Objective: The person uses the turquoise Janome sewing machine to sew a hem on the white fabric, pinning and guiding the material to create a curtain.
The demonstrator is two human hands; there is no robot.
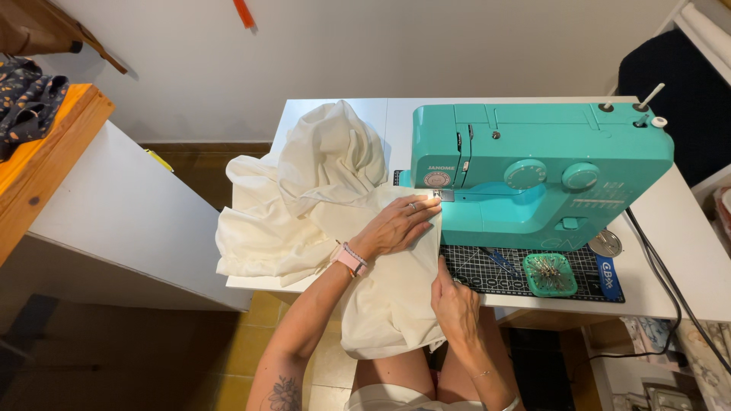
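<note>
A teal sewing machine stands on a white table. Cream fabric is heaped to its left and hangs over the table's front edge onto my lap. My left hand lies flat on the fabric, fingers stretched toward the machine's presser foot. There is a ring on one finger and a pink watch on the wrist. My right hand pinches the fabric's edge at the table front, just below the machine.
A dark cutting mat lies under the machine, with a teal dish of pins on it. A black cable runs off the table's right side. A white cabinet and a wooden shelf stand at left.
</note>
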